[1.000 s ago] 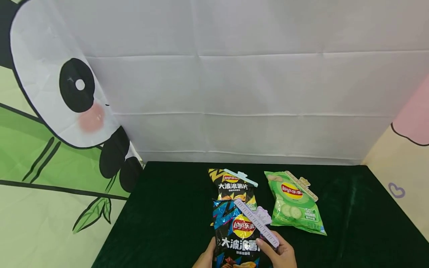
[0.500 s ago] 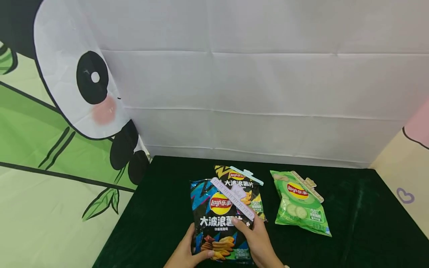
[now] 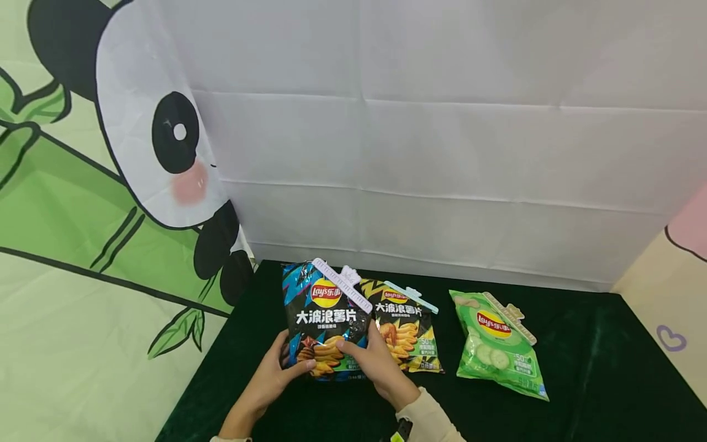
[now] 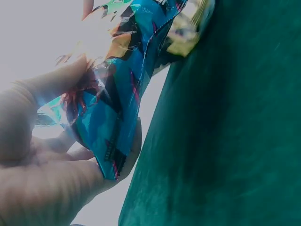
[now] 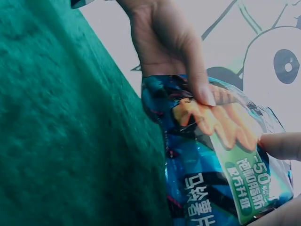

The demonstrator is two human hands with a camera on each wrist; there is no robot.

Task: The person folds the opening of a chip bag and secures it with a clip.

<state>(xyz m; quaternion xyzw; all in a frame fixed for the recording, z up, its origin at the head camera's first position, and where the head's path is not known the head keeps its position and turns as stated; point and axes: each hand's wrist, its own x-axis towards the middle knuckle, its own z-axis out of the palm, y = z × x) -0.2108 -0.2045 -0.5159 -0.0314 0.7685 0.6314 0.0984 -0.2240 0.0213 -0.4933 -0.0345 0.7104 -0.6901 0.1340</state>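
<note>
Both hands grip a black-and-blue bag of potato chips [image 3: 323, 322] by its lower sides. My left hand [image 3: 269, 376] has its thumb on the front; in the left wrist view its fingers curl behind the bag's corner. On the opposite side my right hand [image 3: 385, 370] presses its thumb on the front, its other fingers mostly hidden. A lilac clip [image 3: 342, 285] lies slanted across the bag's upper right corner. Just right of it, partly covered, is a black-and-yellow bag of chips [image 3: 425, 334] with a light blue clip [image 3: 410, 296].
Farther right lies a green bag of chips [image 3: 483, 344] with a beige clip [image 3: 510, 316] on its upper right corner. Dark green cloth [image 3: 585, 368] covers the table. A white sheet [image 3: 442, 153] hangs behind the table's back edge.
Both hands have carried the black-and-blue bag leftward and farther back, off the front of the black-and-yellow bag, which now shows more. The head view has shifted slightly.
</note>
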